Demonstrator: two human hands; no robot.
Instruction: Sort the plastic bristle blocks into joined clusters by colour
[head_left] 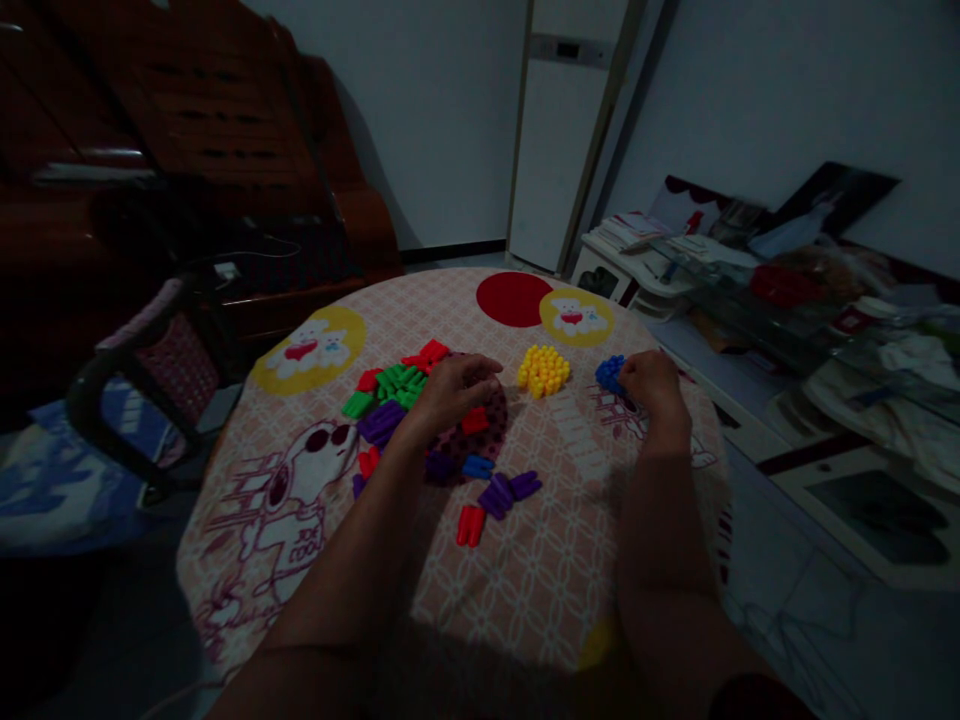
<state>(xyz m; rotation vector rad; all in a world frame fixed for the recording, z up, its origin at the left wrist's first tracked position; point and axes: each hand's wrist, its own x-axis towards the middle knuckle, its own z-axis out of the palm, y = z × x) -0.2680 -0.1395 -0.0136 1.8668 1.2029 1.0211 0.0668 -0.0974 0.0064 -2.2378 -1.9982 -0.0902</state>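
My right hand (654,382) is closed, its fingertips against a cluster of small blue plastic pieces (611,373) at the right of the round table. Whatever it may hold is hidden by the fingers. Over the mixed pieces at the left hovers my left hand (456,392), fingers loosely bent and apart, with nothing visible in them. Around it lie green pieces (403,383), purple pieces (381,424) and a red piece (475,420). A bunch of yellow pieces (544,371) stands between my hands. Closer to me are a blue piece (478,466), purple pieces (498,495) and a red piece (471,525).
A patterned cloth (525,575) covers the table. Beyond its left edge stand a chair (142,370) and a wooden sofa (240,150). A cluttered glass-topped cabinet (795,320) runs along the right, and a tall white unit (559,150) stands at the back.
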